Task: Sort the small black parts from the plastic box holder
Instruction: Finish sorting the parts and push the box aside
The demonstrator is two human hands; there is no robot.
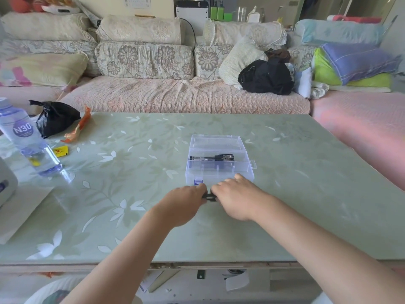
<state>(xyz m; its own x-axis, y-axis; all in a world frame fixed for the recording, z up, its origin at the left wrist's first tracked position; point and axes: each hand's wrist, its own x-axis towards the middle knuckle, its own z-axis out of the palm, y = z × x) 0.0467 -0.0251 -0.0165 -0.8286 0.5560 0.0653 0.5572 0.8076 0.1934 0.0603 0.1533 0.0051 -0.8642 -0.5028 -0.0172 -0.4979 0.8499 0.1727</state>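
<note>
A clear plastic box with its lid open stands in the middle of the green table. Black pens lie in its rear compartment. Just in front of the box, my left hand and my right hand meet, palms down. Between their fingertips a small black part shows, pinched from both sides. Most of the part is hidden by the fingers.
A water bottle stands at the left, with a black bag, an orange wrapper and a small yellow card near it. A white object sits at the left edge. A sofa runs behind the table.
</note>
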